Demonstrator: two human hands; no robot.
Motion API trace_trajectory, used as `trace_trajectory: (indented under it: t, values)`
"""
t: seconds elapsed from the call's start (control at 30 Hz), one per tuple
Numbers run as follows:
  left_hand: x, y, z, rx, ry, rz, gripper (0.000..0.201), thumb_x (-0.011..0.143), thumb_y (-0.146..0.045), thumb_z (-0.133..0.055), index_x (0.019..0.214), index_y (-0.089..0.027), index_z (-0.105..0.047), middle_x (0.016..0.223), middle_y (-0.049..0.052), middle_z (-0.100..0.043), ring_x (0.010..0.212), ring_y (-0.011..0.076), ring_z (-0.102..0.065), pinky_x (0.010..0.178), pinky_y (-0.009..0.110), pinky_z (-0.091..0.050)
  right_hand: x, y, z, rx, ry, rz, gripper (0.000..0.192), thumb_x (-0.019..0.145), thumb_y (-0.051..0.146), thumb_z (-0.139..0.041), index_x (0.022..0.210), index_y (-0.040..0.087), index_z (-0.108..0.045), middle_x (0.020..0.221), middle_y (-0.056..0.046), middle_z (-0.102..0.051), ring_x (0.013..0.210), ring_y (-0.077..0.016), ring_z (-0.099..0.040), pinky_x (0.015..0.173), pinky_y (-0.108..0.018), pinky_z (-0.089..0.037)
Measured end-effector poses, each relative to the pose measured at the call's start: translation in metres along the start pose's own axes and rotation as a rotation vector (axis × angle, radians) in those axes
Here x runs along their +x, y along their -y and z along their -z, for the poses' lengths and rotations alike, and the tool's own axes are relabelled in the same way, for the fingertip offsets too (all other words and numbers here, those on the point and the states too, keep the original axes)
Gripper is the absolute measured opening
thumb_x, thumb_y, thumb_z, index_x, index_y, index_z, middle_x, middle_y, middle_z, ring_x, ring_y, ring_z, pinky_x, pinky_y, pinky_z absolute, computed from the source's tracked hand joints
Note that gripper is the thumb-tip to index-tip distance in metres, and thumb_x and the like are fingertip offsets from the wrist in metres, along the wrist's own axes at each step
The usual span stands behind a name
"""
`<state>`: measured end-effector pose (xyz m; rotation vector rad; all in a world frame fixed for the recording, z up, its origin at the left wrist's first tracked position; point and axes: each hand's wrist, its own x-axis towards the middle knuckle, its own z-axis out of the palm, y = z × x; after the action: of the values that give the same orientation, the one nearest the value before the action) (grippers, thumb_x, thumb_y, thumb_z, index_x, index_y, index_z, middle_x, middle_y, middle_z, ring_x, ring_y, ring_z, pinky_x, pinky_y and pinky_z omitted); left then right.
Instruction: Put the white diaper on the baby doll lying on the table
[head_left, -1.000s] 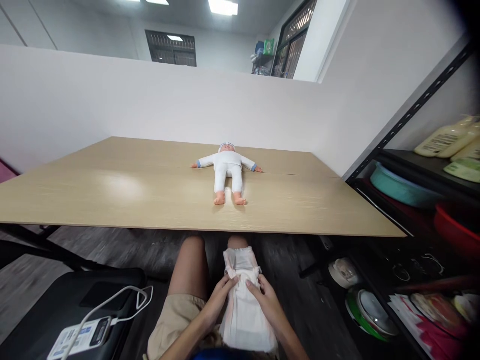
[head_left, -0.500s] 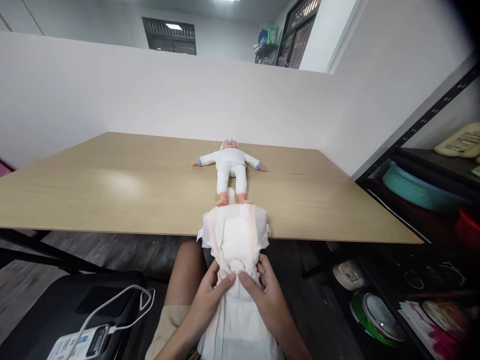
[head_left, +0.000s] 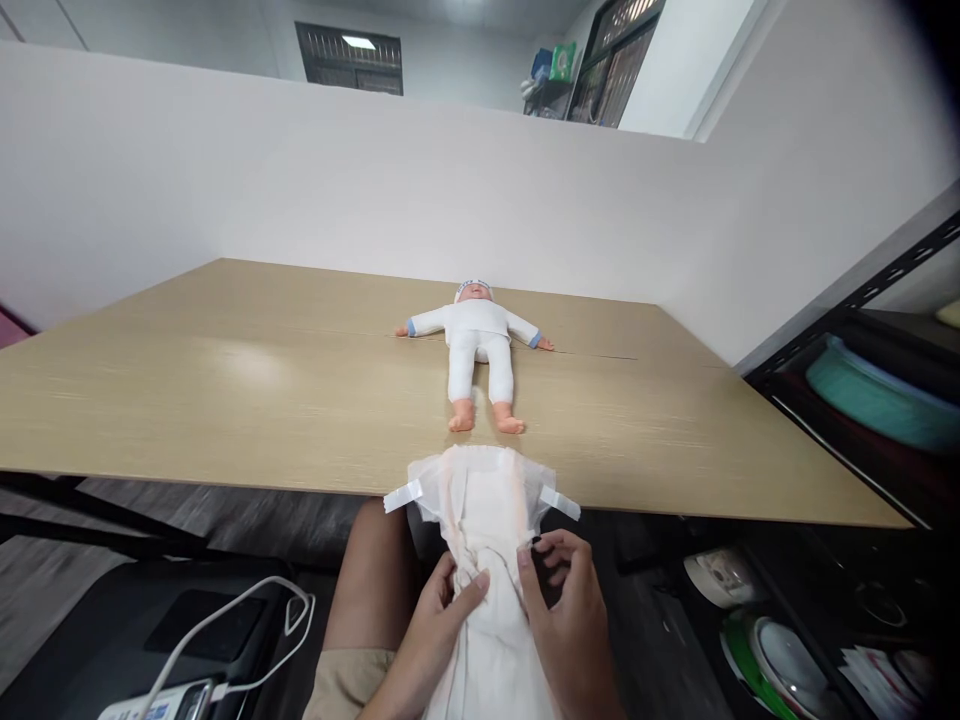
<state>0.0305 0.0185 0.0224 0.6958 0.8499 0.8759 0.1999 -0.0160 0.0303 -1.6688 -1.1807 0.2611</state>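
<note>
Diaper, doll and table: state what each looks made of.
Diaper: soft white nonwoven padding, matte, with crinkled gathers and tape tabs. Doll: likely smooth plastic limbs, glossy peach feet, in a white knit suit. Table: probably wood-grain laminate, with a pale streaked pattern and a soft sheen from the lights.

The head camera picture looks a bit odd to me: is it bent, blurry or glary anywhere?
Head view: the table edge bows and the wall lines curve, a wide-lens bend; a soft sheen of ceiling light lies on the tabletop at left; the floor below smears with motion; the right corner darkens; the doll and diaper stay fairly sharp.
</note>
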Motion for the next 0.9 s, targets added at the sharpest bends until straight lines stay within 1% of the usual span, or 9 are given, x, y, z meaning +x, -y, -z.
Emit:
trace_trajectory:
  t: [0.07,0.13,0.23,0.37,0.47,0.63,0.77,0.83,0.9]
  values:
    - [0.002,0.003,-0.001,0.011,0.009,0.006,0.072,0.078,-0.063,-0.091,0.132,-0.019,-0.07,0.141,0.018,-0.071,0.135,0.0398,-0.064,0.12,0.052,-0.047,0.012,0.01,-0.002,-0.066,0.009,0.174,0.029,0.109,0.049,-0.063,0.124,0.023,-0.061,0.118,-0.01,-0.067,0.104,-0.0277,-0.066,0.087,-0.042,-0.058]
    - [0.005,0.007,0.0,0.055,0.008,-0.013,0.072,0.08,-0.065,-0.089,0.133,-0.02,-0.069,0.143,0.018,-0.07,0.138,0.0398,-0.061,0.123,0.053,-0.044,0.026,0.021,-0.008,-0.123,0.141,0.309,0.026,0.112,0.04,-0.058,0.133,0.026,-0.062,0.134,-0.01,-0.064,0.126,-0.0304,-0.06,0.105,-0.05,-0.055]
    - [0.007,0.015,0.007,0.157,-0.013,-0.061,0.071,0.082,-0.068,-0.086,0.131,-0.021,-0.069,0.142,0.017,-0.07,0.138,0.0389,-0.06,0.122,0.051,-0.044,0.048,0.028,-0.023,-0.225,0.398,0.407,0.041,0.112,0.036,-0.057,0.152,0.027,-0.057,0.16,-0.01,-0.05,0.153,-0.0334,-0.041,0.122,-0.059,-0.045]
    - [0.004,0.012,0.027,0.384,0.046,-0.064,0.057,0.094,-0.065,-0.074,0.13,-0.022,-0.068,0.137,0.014,-0.072,0.129,0.0333,-0.065,0.114,0.044,-0.05,0.072,0.019,-0.044,-0.319,0.606,0.476,0.062,0.113,0.038,-0.058,0.171,0.027,-0.04,0.178,-0.005,-0.022,0.165,-0.032,-0.02,0.133,-0.06,-0.032]
    - [-0.002,-0.02,0.039,0.735,0.075,-0.121,0.048,0.102,-0.061,-0.065,0.134,-0.026,-0.068,0.134,0.01,-0.073,0.128,0.0292,-0.066,0.112,0.039,-0.05,0.087,0.009,-0.053,-0.336,0.64,0.507,0.065,0.114,0.039,-0.056,0.174,0.029,-0.034,0.18,-0.003,-0.015,0.167,-0.03,-0.014,0.135,-0.059,-0.029]
    - [0.015,-0.118,0.041,1.292,-0.019,-0.339,0.027,0.111,-0.048,-0.053,0.118,-0.03,-0.071,0.114,0.002,-0.075,0.105,0.0229,-0.069,0.096,0.034,-0.053,0.1,0.004,-0.057,-0.342,0.628,0.543,0.067,0.113,0.042,-0.058,0.174,0.031,-0.034,0.18,-0.001,-0.013,0.167,-0.0311,-0.016,0.134,-0.06,-0.031]
    - [0.087,-0.179,0.034,1.653,-0.122,-0.832,0.031,0.11,-0.029,-0.05,0.139,-0.024,-0.061,0.137,0.01,-0.067,0.128,0.0306,-0.059,0.11,0.046,-0.048,0.101,0.002,-0.06,-0.328,0.58,0.567,0.065,0.112,0.044,-0.06,0.172,0.033,-0.039,0.18,0.001,-0.016,0.166,-0.0309,-0.021,0.135,-0.057,-0.032]
    - [0.131,-0.194,0.026,1.843,-0.167,-0.921,0.052,0.104,-0.018,-0.054,0.156,-0.021,-0.05,0.153,0.017,-0.057,0.138,0.0365,-0.054,0.114,0.053,-0.046,0.101,0.001,-0.061,-0.326,0.564,0.579,0.064,0.112,0.045,-0.058,0.172,0.033,-0.04,0.179,0.0,-0.018,0.165,-0.0305,-0.023,0.135,-0.056,-0.032]
    - [0.171,-0.2,0.015,1.989,-0.109,-0.973,0.079,0.095,-0.012,-0.063,0.168,-0.018,-0.033,0.166,0.024,-0.043,0.148,0.0409,-0.047,0.115,0.054,-0.046,0.1,-0.001,-0.061,-0.327,0.558,0.585,0.064,0.113,0.045,-0.057,0.173,0.033,-0.038,0.179,0.0,-0.019,0.165,-0.0307,-0.023,0.134,-0.056,-0.032]
